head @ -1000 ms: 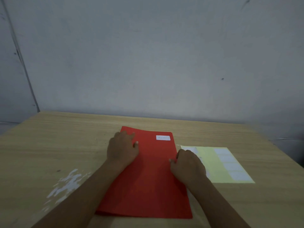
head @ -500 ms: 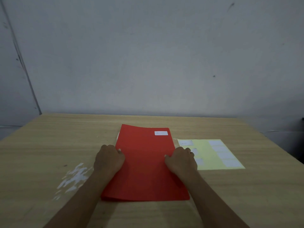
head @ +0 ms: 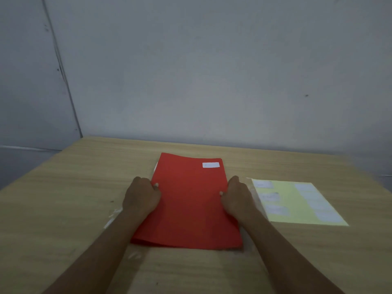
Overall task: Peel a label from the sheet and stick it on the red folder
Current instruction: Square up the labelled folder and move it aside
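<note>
A red folder lies flat on the wooden table, its long side running away from me. A white label is stuck near its far right corner. My left hand grips the folder's left edge and my right hand grips its right edge, thumbs on top. To the right lies the pale yellow label sheet with several white labels on it.
White scuff marks show on the table by my left forearm. A grey wall rises just behind the table's far edge. The table's right edge slopes down at the far right.
Both hands slid from the folder's top face out to its side edges. The folder now sits straighter and farther from the label sheet; a gap has opened between them.
</note>
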